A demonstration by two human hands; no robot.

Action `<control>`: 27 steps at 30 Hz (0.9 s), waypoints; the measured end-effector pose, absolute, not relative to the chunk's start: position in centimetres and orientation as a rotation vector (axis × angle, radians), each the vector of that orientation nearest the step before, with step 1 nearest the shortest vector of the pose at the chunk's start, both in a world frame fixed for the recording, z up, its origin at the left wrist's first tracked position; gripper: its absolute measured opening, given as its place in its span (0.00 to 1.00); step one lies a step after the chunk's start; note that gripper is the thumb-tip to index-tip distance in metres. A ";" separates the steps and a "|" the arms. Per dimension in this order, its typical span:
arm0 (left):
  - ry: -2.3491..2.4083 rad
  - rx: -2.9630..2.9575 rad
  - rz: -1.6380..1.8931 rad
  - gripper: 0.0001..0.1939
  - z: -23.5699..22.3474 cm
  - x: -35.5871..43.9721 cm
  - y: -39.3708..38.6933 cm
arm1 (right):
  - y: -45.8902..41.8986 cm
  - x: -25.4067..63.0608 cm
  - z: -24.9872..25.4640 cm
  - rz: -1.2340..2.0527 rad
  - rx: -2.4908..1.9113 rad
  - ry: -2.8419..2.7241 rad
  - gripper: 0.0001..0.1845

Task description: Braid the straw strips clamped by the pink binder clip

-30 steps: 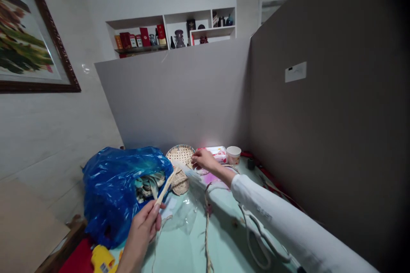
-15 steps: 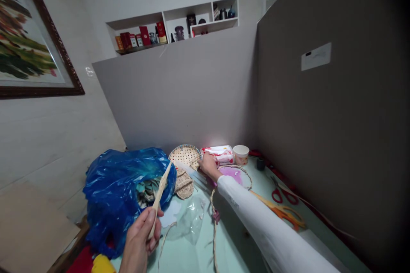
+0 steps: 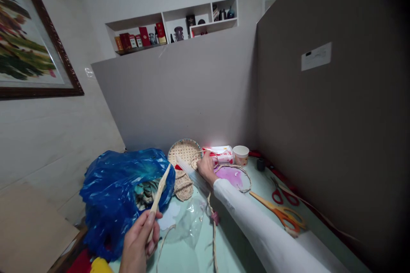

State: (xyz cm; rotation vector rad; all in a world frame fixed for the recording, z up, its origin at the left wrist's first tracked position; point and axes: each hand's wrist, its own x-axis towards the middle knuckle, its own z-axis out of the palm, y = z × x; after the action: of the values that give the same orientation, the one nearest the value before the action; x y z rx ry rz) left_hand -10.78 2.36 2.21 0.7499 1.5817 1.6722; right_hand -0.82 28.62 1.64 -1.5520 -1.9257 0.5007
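Observation:
My left hand (image 3: pixel 142 232) is closed around a pale, flat strip of dried plant fibre (image 3: pixel 160 188), its tapered end pointing up. Stretched forward, my right hand (image 3: pixel 206 167) is closed at the right edge of a shallow woven basket (image 3: pixel 183 153). A thin pale strand loops about its fingertips; the exact grip is partly hidden. Just behind those fingers lies a red and white soft pack (image 3: pixel 222 154). A coiled woven fibre piece (image 3: pixel 183 187) rests below the basket. Nearer me, a twisted cord (image 3: pixel 214 241) with a small pink piece (image 3: pixel 215 218) on it runs along the table.
A blue plastic bag (image 3: pixel 112 196) bulges at the left. Clear plastic (image 3: pixel 192 224) lies mid-table. Beyond my right sleeve are a cord ring around a purple patch (image 3: pixel 232 175), a paper cup (image 3: pixel 241 155), orange scissors (image 3: pixel 282 214) and red-handled scissors (image 3: pixel 285 196). Grey panels (image 3: pixel 192 94) border the table.
My right hand has shifted slightly left, and a thin strand now shows looped at its fingers. The basket's far rim has risen a little. My left hand still holds the strip.

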 end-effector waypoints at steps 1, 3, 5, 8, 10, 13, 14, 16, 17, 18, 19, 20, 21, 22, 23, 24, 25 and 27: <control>1.585 0.754 1.670 0.25 2.2 -10.7 2.3 | 28.7 -0.7 1.6 0.512 -1.563 -1.900 0.18; 1.594 0.750 1.666 0.25 2.3 -10.7 2.2 | 29.0 -0.2 1.5 0.533 -1.577 -1.859 0.18; 1.594 0.740 1.665 0.25 2.3 -10.6 2.1 | 29.3 0.4 1.4 0.548 -1.580 -1.830 0.18; 1.585 0.734 1.675 0.25 2.5 -10.6 2.0 | 29.5 1.3 1.3 0.574 -1.573 -1.809 0.18; 1.585 0.730 1.678 0.25 2.5 -10.6 2.0 | 29.5 1.5 1.3 0.589 -1.562 -1.808 0.18; 1.587 0.728 1.675 0.25 2.5 -10.6 2.0 | 29.4 1.5 1.3 0.597 -1.551 -1.819 0.18; 1.586 0.732 1.674 0.25 2.6 -10.6 2.0 | 29.4 1.4 1.3 0.599 -1.551 -1.826 0.18; 1.581 0.752 1.677 0.24 2.5 -10.5 2.0 | 29.5 1.2 1.3 0.601 -1.558 -1.851 0.18; 1.575 0.760 1.678 0.24 2.5 -10.5 2.0 | 29.5 1.1 1.3 0.602 -1.563 -1.869 0.18; 1.568 0.763 1.675 0.24 2.5 -10.4 2.0 | 29.5 1.0 1.3 0.601 -1.568 -1.890 0.18; 1.560 0.758 1.676 0.24 2.4 -10.4 2.0 | 29.5 1.0 1.3 0.598 -1.572 -1.913 0.18; 1.551 0.748 1.684 0.24 2.4 -10.4 2.0 | 29.5 1.0 1.3 0.591 -1.576 -1.937 0.18; 1.544 0.737 1.696 0.24 2.3 -10.4 2.1 | 29.5 1.0 1.4 0.579 -1.579 -1.961 0.18; 1.536 0.728 1.708 0.24 2.3 -10.4 2.1 | 29.4 1.1 1.5 0.562 -1.581 -1.985 0.18; 1.527 0.725 1.717 0.24 2.2 -10.4 2.1 | 29.2 1.2 1.7 0.538 -1.585 -2.007 0.18; 1.516 0.726 1.722 0.24 2.2 -10.5 2.0 | 29.0 1.3 1.9 0.507 -1.587 -2.029 0.18; 1.505 0.731 1.722 0.24 2.1 -10.5 2.0 | 28.7 1.4 2.2 0.472 -1.583 -2.054 0.18; 1.473 0.740 1.715 0.24 2.1 -10.6 2.0 | 27.8 1.5 2.7 0.404 -1.543 -2.130 0.19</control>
State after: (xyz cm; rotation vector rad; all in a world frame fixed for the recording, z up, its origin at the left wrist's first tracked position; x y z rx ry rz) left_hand -10.60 2.03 2.14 0.7396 1.4730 1.7147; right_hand 1.49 27.79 2.74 -1.5435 -2.1298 0.4044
